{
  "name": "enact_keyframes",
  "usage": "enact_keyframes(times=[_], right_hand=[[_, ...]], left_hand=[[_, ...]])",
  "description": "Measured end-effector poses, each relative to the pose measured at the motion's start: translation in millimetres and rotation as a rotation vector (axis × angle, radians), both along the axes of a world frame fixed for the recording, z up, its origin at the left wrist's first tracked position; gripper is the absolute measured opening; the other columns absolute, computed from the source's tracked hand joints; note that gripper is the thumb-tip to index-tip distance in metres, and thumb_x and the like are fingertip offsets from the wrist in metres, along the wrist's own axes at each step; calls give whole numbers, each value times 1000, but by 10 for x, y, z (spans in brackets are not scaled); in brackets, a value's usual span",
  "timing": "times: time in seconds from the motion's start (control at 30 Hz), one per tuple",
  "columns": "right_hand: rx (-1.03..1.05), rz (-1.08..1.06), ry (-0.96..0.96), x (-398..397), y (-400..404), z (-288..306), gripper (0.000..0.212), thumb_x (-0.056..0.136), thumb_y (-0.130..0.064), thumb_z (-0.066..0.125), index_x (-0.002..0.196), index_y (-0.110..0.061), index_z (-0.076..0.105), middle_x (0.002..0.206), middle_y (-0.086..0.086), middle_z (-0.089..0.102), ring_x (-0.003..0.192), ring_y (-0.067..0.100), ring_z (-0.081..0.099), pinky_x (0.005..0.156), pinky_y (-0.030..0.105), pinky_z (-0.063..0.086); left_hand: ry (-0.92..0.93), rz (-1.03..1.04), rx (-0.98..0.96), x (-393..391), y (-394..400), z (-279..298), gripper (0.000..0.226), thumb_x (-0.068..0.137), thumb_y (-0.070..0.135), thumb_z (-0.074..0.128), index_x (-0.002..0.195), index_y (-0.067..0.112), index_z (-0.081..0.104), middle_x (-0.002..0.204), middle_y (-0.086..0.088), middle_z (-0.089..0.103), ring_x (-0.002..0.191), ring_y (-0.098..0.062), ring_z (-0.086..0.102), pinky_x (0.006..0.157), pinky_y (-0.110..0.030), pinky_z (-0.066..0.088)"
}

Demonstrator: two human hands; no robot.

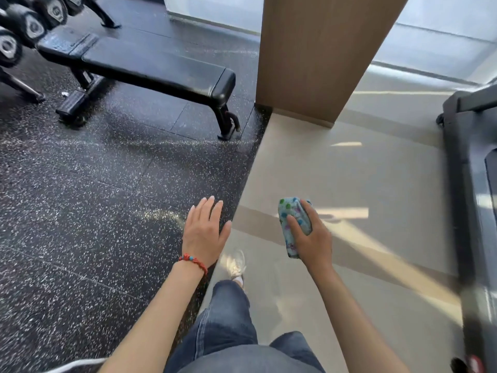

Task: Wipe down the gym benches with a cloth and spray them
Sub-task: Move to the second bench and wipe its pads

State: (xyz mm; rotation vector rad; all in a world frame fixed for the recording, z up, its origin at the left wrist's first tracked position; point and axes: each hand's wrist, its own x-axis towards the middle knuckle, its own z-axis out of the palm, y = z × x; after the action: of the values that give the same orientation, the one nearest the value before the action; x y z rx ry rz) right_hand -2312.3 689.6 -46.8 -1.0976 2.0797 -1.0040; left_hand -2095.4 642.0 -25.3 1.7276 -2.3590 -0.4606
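Observation:
A black padded gym bench [150, 65] stands on the speckled rubber floor at the upper left, well ahead of both hands. My right hand [312, 238] grips a folded light-blue patterned cloth [291, 222] in the air over the beige floor. My left hand [205, 230] is held out flat with straight fingers, holding nothing; a red bead bracelet circles its wrist. No spray bottle is in view.
A dumbbell rack [24, 25] stands at the far left behind the bench. A wooden pillar [320, 55] rises right of the bench's end. A treadmill [473, 170] lines the right edge. My legs and a white shoe [236, 263] are below.

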Motion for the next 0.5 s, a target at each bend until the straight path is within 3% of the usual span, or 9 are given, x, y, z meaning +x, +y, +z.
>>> enact_keyframes(times=[0.23,0.5], right_hand=[[-4,21,16,-8,-1503,36,43,83,-35,64,125,-36,52,116,-1,63,89,8,55,76,20,41],[35,115,40,-67,-2780,-89,44,83,-36,63,125,-34,51,110,2,65,80,11,53,70,22,39]], left_hand=[[-34,14,-3,24,-1521,78,58,90,37,31,122,-4,55,126,-25,55,120,-40,49,102,-55,36],[-45,105,39,-5,-2683,-25,57,90,38,31,122,-4,54,126,-26,54,120,-41,49,102,-55,35]])
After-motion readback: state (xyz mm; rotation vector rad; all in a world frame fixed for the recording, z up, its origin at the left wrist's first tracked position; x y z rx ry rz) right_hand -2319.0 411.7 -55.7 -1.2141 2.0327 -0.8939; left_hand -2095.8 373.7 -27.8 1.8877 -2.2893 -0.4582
